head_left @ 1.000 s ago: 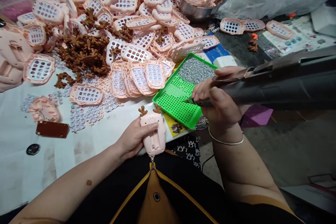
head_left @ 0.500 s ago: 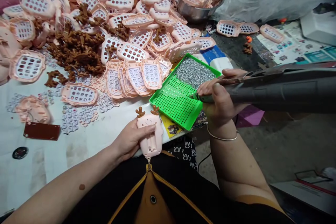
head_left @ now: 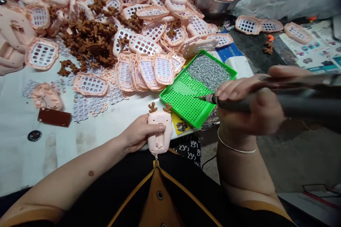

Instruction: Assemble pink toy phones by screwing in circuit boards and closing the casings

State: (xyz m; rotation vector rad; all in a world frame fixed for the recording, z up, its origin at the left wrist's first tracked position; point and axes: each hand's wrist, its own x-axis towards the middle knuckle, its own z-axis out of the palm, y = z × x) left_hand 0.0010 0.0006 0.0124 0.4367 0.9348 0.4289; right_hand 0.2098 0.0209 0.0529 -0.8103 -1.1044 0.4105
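Observation:
My left hand [head_left: 138, 133] grips a pale pink toy phone [head_left: 165, 133] with brown antlers, its back and battery recess facing up and my thumb across it. My right hand [head_left: 247, 103] is wrapped round a dark electric screwdriver [head_left: 298, 95], partly smeared by motion. The thin bit points left, over the bare part of a green perforated tray [head_left: 183, 104]. Small silver screws [head_left: 209, 71] lie heaped in the tray's far half. I cannot tell whether a screw sits on the bit.
Beyond my hands lie piled pink shells [head_left: 144, 44], brown antler pieces [head_left: 87, 42] and pale keypad sheets [head_left: 81, 108]. A metal bowl [head_left: 221, 7] of shells stands at the back. On the left are a brown plate [head_left: 54, 117] and a round black part [head_left: 34, 135].
The camera view has shifted, so the table's contents sit further right. My right hand has drawn the screwdriver slightly toward me and right relative to the tray. The toy phone stays in my left hand.

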